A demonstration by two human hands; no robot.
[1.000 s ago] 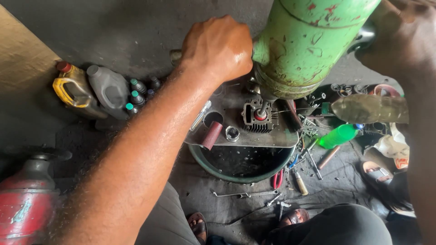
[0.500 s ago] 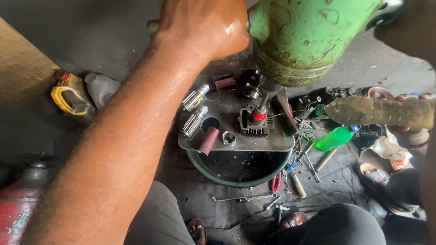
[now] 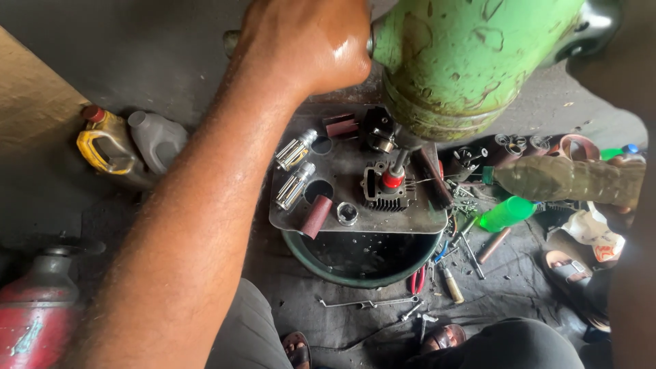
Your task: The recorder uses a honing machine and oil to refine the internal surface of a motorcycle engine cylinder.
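Green machine housing (image 3: 465, 61), chipped and rounded, fills the upper right of the frame, and the left hand (image 3: 307, 44) is clenched around a metal handle (image 3: 232, 39) that sticks out from its left side at the top centre. The right hand is out of view; only a dark arm edge runs down the right border. Under the housing a shaft with a red collar (image 3: 392, 179) stands in a finned engine cylinder (image 3: 384, 191) on a grey metal plate (image 3: 403, 219) in the middle of the frame. The plate also carries two ribbed metal pieces (image 3: 295, 167) and a brown roll (image 3: 316, 216), and rests over a dark green basin (image 3: 362, 263). Farther down, loose tools (image 3: 437, 280) lie on the grimy floor (image 3: 171, 68), with a yellow oil jug (image 3: 106, 143) at the left.
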